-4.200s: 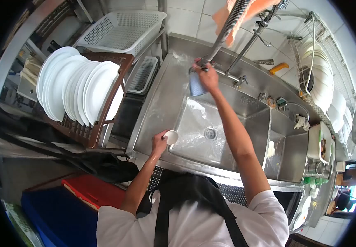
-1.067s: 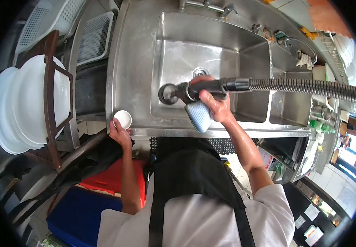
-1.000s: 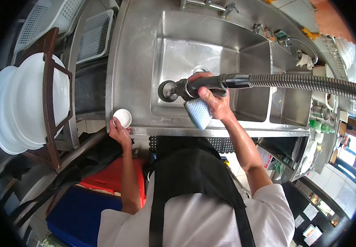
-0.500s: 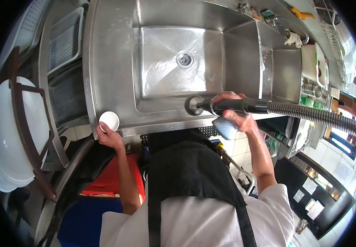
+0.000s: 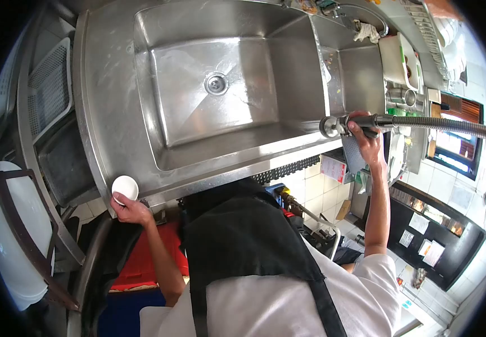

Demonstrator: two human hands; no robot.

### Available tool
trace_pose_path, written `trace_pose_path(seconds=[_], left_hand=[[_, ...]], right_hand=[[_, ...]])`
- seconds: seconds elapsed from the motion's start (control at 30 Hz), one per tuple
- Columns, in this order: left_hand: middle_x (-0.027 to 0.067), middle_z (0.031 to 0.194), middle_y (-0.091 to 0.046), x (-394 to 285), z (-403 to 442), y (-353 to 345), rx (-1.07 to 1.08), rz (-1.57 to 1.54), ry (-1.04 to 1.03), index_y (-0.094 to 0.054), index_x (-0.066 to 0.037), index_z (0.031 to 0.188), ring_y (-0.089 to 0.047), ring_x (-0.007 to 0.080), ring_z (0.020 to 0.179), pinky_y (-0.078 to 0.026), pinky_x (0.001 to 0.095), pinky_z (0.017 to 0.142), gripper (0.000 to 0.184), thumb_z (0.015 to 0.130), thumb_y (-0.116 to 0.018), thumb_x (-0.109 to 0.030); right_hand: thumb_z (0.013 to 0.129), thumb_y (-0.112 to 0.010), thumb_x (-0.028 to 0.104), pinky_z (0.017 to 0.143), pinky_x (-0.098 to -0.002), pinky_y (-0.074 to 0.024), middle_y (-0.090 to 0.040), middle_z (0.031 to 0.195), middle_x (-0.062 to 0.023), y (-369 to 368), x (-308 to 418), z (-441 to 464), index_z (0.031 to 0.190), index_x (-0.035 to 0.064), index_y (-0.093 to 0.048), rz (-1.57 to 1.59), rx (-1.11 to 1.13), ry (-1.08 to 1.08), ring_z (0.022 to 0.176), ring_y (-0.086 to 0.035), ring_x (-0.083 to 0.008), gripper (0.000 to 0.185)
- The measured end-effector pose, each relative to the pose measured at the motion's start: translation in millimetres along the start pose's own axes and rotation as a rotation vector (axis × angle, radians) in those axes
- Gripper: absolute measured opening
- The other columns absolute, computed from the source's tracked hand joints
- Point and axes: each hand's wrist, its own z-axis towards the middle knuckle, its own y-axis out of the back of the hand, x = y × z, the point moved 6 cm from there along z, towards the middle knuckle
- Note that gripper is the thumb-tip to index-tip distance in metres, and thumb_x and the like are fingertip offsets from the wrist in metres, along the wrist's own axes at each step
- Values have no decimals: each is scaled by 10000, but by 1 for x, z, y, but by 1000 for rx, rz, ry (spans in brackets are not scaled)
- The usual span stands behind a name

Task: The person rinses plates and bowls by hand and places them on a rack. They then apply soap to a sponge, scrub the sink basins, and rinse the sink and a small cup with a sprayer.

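My left hand (image 5: 131,212) is closed on a small white bowl (image 5: 125,190), which is at the left front corner of the steel counter. The fingers grip its near rim. Over at the right, my right hand (image 5: 371,147) wraps round the handle of a spray nozzle (image 5: 361,124), whose round head (image 5: 329,127) points left above the sink's front edge. A ribbed metal hose (image 5: 445,124) runs from it to the right. Below the same hand hangs a blue-grey cloth or scrubbing pad (image 5: 353,157); how it is held is partly hidden.
A deep steel sink (image 5: 186,126) with a drain (image 5: 216,83) lies ahead, and a smaller basin (image 5: 361,78) adjoins it. At the left are a white perforated basket (image 5: 49,92) and stacked white tubs (image 5: 18,241). A red container (image 5: 156,258) stands below the counter.
My right hand has carried the spray nozzle and the cloth to the right, away from the large sink. My left hand still holds the bowl at the corner. The camera view has shifted and turned.
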Motion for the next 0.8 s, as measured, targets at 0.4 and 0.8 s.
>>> trace_pose_path(seconds=[0.4,0.8], left_hand=[[245,907,-658,-23,-2,-7,-8,90,-161,-625,26,990,-642,400,825,-487,459,715,356,968,-509,-310],[230,922,-662,-33,-8,-7,-10,88,-274,-633,4,1001,-630,420,804,-487,479,676,255,938,-563,-234]], right_hand=[[809,-726,134,718,-319,-501,-665,884,-112,45,80,34,997,36,-655,-148,-515,347,776,-654,-224,224],[773,-732,124,713,-319,-512,-688,829,-91,10,89,37,943,60,-681,-188,87,345,756,-670,-202,188]])
